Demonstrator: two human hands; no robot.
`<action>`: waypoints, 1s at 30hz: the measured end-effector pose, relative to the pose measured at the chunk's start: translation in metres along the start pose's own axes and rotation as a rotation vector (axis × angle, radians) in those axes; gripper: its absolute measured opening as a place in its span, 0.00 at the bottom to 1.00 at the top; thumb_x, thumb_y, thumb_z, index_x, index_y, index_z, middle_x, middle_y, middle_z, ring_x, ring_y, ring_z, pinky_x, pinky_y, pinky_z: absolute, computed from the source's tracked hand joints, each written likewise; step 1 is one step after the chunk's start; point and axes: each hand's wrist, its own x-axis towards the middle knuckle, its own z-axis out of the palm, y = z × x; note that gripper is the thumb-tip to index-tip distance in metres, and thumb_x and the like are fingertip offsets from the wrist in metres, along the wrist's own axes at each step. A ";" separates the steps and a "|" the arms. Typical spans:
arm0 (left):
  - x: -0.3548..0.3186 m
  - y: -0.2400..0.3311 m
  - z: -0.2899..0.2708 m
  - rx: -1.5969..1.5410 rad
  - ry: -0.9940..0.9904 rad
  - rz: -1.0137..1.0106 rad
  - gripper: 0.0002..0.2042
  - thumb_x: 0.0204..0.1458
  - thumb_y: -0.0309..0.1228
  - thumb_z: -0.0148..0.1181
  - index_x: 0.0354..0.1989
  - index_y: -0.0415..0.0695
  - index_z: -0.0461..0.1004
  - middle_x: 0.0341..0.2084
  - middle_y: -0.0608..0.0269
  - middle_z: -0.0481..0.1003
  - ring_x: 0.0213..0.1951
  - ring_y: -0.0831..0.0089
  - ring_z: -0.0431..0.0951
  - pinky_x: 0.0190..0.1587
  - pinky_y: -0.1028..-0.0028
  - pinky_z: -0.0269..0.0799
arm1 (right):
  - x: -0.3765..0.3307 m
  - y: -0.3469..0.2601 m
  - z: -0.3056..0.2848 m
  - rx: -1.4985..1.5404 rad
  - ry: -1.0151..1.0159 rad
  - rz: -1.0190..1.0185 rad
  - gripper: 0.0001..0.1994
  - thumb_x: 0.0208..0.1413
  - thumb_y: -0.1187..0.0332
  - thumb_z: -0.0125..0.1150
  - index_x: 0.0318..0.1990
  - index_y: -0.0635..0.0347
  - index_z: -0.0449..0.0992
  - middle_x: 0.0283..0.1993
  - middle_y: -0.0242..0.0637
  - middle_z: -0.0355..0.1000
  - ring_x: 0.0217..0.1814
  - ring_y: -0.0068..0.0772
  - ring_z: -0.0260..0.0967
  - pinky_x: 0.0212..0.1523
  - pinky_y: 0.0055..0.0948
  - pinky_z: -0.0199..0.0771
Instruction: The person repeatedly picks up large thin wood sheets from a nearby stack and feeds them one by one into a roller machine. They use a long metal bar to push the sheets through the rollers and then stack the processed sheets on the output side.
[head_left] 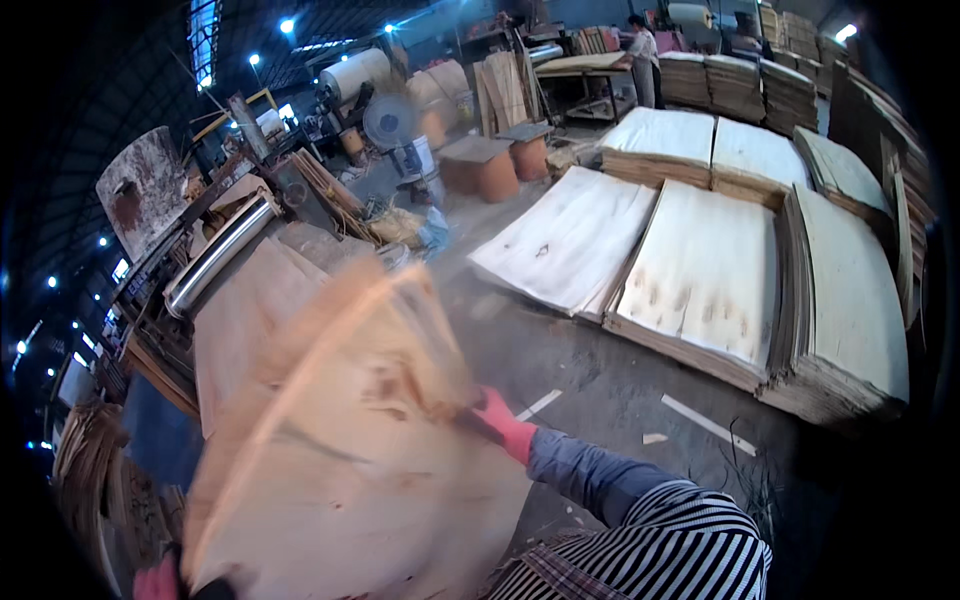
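A large, pale wood veneer sheet with brown knots fills the space before me, tilted and bowed. Its far and left edges are smeared by motion. My right hand, in a pink glove, is closed on the sheet's right edge. At the lower left, my left hand shows only in part, also gloved in pink, and grips the sheet's near left edge; its fingers are partly cut off and blurred. Beyond the sheet, a machine with a shiny metal roller has another veneer sheet sloping below it.
Stacks of veneer stand on the floor to the right. Wood strips lie on the concrete floor. A round fan stands beyond the machine, near orange drums. Far back, a person stands beside a table.
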 end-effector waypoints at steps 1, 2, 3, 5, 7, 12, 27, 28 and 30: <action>0.009 0.006 0.024 0.012 0.026 0.026 0.21 0.51 0.47 0.51 0.46 0.45 0.70 0.40 0.61 0.74 0.31 0.69 0.75 0.32 0.73 0.71 | 0.013 0.018 -0.013 0.018 -0.015 -0.036 0.23 0.41 0.69 0.63 0.48 0.65 0.68 0.39 0.36 0.72 0.38 0.23 0.69 0.39 0.23 0.69; 0.040 0.030 0.041 -0.341 -0.276 -0.042 0.23 0.44 0.44 0.54 0.46 0.43 0.68 0.39 0.55 0.71 0.37 0.61 0.70 0.40 0.66 0.64 | 0.023 0.033 -0.023 0.024 -0.074 0.152 0.24 0.42 0.69 0.62 0.50 0.64 0.66 0.39 0.35 0.72 0.38 0.25 0.69 0.42 0.23 0.68; 0.079 0.058 0.063 -0.657 -0.555 -0.196 0.27 0.37 0.41 0.57 0.46 0.40 0.65 0.38 0.49 0.69 0.43 0.53 0.66 0.48 0.59 0.58 | 0.032 0.046 -0.025 0.008 -0.097 0.118 0.25 0.42 0.68 0.62 0.50 0.64 0.66 0.40 0.36 0.71 0.40 0.26 0.69 0.43 0.24 0.68; 0.100 0.060 0.126 -0.748 -0.344 -0.150 0.28 0.35 0.40 0.56 0.48 0.41 0.64 0.42 0.49 0.67 0.46 0.52 0.64 0.50 0.59 0.56 | 0.046 0.067 -0.043 -0.005 -0.121 0.015 0.25 0.43 0.67 0.62 0.50 0.64 0.65 0.43 0.38 0.70 0.43 0.28 0.68 0.45 0.25 0.67; 0.092 0.047 0.206 -0.684 -0.341 -0.155 0.28 0.43 0.44 0.52 0.51 0.39 0.62 0.45 0.49 0.64 0.49 0.50 0.61 0.53 0.58 0.53 | 0.068 0.111 -0.047 -0.277 -0.159 -0.043 0.26 0.43 0.63 0.63 0.51 0.62 0.66 0.48 0.43 0.68 0.49 0.35 0.65 0.50 0.31 0.64; 0.062 0.020 0.285 -0.160 -0.170 -0.092 0.27 0.49 0.52 0.48 0.50 0.43 0.65 0.42 0.56 0.70 0.36 0.64 0.69 0.38 0.68 0.63 | 0.087 0.088 0.017 -0.509 -0.185 0.084 0.27 0.47 0.59 0.57 0.53 0.62 0.62 0.55 0.49 0.59 0.55 0.46 0.58 0.56 0.38 0.58; 0.123 -0.067 0.316 -0.872 0.349 -0.845 0.21 0.54 0.41 0.45 0.47 0.35 0.66 0.42 0.56 0.70 0.44 0.69 0.69 0.50 0.72 0.61 | 0.267 -0.217 0.165 0.260 0.133 -1.043 0.20 0.60 0.59 0.40 0.52 0.66 0.64 0.48 0.41 0.67 0.46 0.30 0.66 0.49 0.28 0.65; 0.076 -0.078 0.321 -0.894 0.360 -1.015 0.19 0.53 0.36 0.48 0.48 0.35 0.65 0.44 0.54 0.68 0.45 0.69 0.68 0.50 0.71 0.61 | 0.263 -0.226 0.202 0.088 0.163 -1.117 0.19 0.58 0.58 0.43 0.47 0.66 0.67 0.43 0.39 0.68 0.42 0.29 0.66 0.45 0.27 0.65; -0.014 -0.069 0.369 -1.138 0.283 -1.219 0.18 0.51 0.30 0.52 0.48 0.35 0.63 0.46 0.53 0.65 0.48 0.67 0.66 0.51 0.70 0.60 | 0.260 -0.242 0.271 -0.291 0.311 -1.308 0.18 0.54 0.55 0.48 0.36 0.64 0.72 0.32 0.35 0.69 0.33 0.27 0.66 0.36 0.26 0.66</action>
